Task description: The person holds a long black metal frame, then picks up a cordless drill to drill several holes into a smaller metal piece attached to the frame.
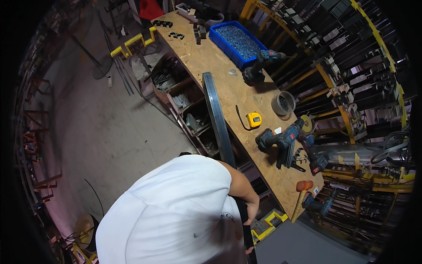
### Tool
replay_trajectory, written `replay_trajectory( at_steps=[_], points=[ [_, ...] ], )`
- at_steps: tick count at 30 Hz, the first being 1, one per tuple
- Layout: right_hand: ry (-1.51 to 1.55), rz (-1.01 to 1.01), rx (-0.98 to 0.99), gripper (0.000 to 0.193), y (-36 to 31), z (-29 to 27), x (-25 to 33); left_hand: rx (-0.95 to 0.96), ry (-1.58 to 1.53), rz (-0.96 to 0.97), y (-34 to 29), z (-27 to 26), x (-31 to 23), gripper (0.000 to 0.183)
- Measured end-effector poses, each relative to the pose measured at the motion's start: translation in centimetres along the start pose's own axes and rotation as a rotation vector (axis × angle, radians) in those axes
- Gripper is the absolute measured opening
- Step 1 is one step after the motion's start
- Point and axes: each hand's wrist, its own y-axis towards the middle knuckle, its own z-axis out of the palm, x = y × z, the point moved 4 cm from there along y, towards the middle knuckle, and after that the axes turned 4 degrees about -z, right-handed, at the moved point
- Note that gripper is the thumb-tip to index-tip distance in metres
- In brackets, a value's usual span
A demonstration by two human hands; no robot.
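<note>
A long dark metal bar (pixel 213 103), shaped like a square profile, runs from the workbench's near edge down past my white-sleeved body to the bottom of the view. My left hand (pixel 251 213) is closed around its lower part, the fingers curled over the side. Farther down, a small part of my right hand (pixel 250 251) shows against the same bar. Its fingers look closed on it, but most of that hand is hidden by my shirt. A yellow tape measure (pixel 254 120) lies on the bench right of the bar.
On the wooden bench (pixel 193 53) stand a blue bin of small screws (pixel 237 40), cordless drills (pixel 281 135), a clear tub (pixel 283 104) and an orange-headed mallet (pixel 303 188). Yellow brackets (pixel 134 42) stick out at its side. Racks of metal profiles (pixel 325 79) are at right.
</note>
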Motion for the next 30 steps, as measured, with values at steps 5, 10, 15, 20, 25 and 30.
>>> replay_trajectory(
  at_steps=[5, 10, 15, 20, 25, 30],
  points=[
    [0.103, -0.069, -0.054, 0.033, -2.3, -1.8, -0.1, -0.178, 0.456, 0.052, -3.5, -0.8, -1.5, 0.053],
    [0.310, -0.263, -0.118, 0.032, -3.4, -1.6, 0.0, -0.629, 0.695, 0.249, -12.2, -0.6, 1.0, 0.047],
    [0.316, -0.278, -0.110, 0.036, -1.6, -2.3, -2.5, -0.780, 0.771, -0.031, -14.1, -0.1, 6.9, 0.058],
    [0.400, -0.306, -0.156, 0.025, -1.0, 0.7, -5.9, -0.855, 0.755, -0.042, -16.6, -0.4, 9.1, 0.041],
    [0.463, -0.238, -0.175, 0.022, 0.9, 5.0, -9.3, -0.804, 0.744, -0.154, -20.6, -1.9, 13.3, 0.046],
    [0.465, -0.185, -0.129, 0.017, 0.1, 6.9, -10.2, -0.748, 0.723, -0.276, -22.3, -2.8, 16.1, 0.051]
  ],
)
